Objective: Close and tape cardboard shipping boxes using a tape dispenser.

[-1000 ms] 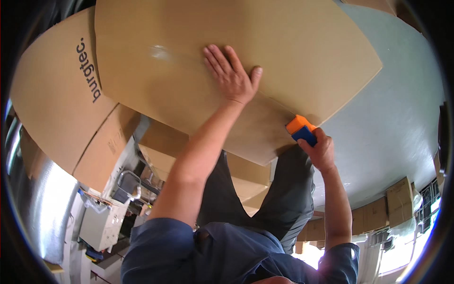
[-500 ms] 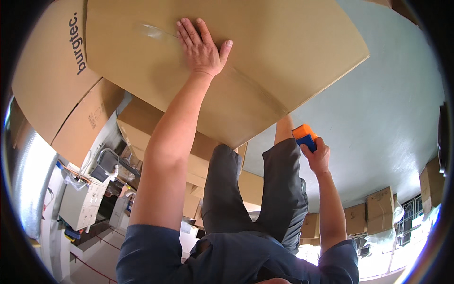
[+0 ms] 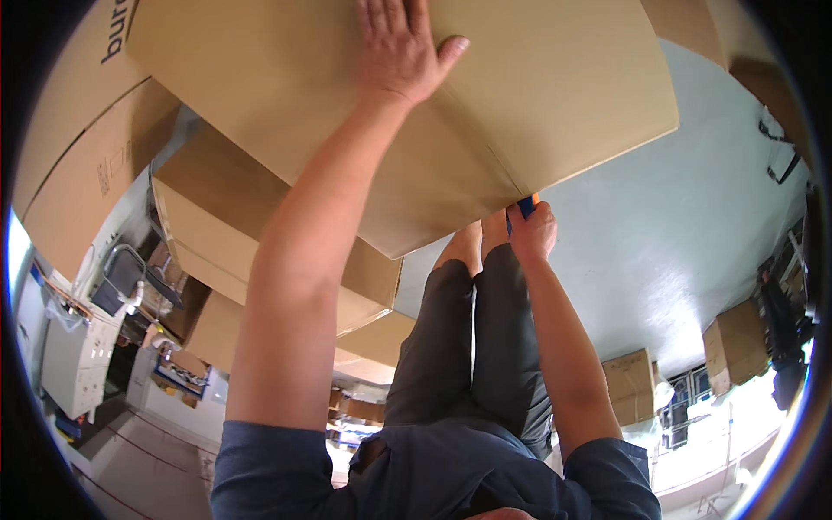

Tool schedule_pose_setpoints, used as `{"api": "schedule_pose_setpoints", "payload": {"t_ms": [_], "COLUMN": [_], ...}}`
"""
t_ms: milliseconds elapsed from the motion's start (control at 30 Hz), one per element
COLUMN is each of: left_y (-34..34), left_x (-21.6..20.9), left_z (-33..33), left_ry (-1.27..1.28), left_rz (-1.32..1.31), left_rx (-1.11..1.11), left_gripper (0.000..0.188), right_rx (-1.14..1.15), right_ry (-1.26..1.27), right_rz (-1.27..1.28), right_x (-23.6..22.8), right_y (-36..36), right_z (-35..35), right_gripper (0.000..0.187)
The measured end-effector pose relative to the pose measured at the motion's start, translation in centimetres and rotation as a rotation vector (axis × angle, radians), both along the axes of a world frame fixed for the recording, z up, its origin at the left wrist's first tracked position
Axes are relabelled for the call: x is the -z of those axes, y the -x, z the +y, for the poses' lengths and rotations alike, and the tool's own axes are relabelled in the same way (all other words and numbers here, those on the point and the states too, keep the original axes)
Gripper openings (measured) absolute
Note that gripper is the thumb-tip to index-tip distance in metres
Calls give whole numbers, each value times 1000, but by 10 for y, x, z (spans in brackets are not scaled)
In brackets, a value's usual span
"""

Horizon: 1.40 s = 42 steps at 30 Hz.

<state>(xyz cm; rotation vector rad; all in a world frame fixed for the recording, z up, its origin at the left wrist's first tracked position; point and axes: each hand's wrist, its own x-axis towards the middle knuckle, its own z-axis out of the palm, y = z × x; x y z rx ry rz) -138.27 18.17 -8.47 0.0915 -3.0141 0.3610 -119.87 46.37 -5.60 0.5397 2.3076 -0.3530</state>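
A large brown cardboard box (image 3: 555, 87) fills the upper middle, with a seam running down to its near lower edge. My left hand (image 3: 403, 52) lies flat on its face with the thumb spread; the fingertips run out of the picture at the top. Below the seam's end, my right hand (image 3: 533, 230) is closed around an orange and blue hand-held tool (image 3: 527, 206), which looks like a tape dispenser. Its upper part is at the box's edge and mostly hidden by the box and my fingers; whether it touches the cardboard, I cannot tell.
More cardboard boxes (image 3: 217, 247) stand to the left, one printed box (image 3: 95, 173) beside the large one. A chair (image 3: 126, 277) and a white drawer cabinet (image 3: 82, 360) are farther left. Grey floor (image 3: 598, 225) stretches right, with boxes (image 3: 628, 386) lower right.
My right hand has moved left and up with the tool, to the box's lower edge. My left hand has shifted up and slightly right on the cardboard. My legs are closer together.
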Motion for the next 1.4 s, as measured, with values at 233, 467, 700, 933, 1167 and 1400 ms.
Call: {"api": "schedule_pose_setpoints", "payload": {"t_ms": [233,467,700,933,1167,1400], "left_y": [-215,-324,-294,-325,-371,-439], "left_x": [-44,-50,-131,-153,-138,-60], "left_z": [148,146,80,71,82,89], "left_ry": [-703,-1489,-2855,-2922,-2763,-1774], "left_rz": [-579,-863,-335,-21,183,546], "left_rx": [534,-346,-1229,-1426,-1447,-1853], "left_gripper": [65,36,35,19,17,21], "right_rx": [367,218,65,-71,-425,-1136], "right_ry": [125,495,843,907,789,427], "right_rz": [-62,-189,-579,-783,-810,-601], "right_x": [-25,-123,-171,-180,-169,-122], "right_y": [7,26,26,27,23,42], "right_z": [66,36,-25,-52,-82,-71], "right_gripper": [50,32,34,38,37,40]}}
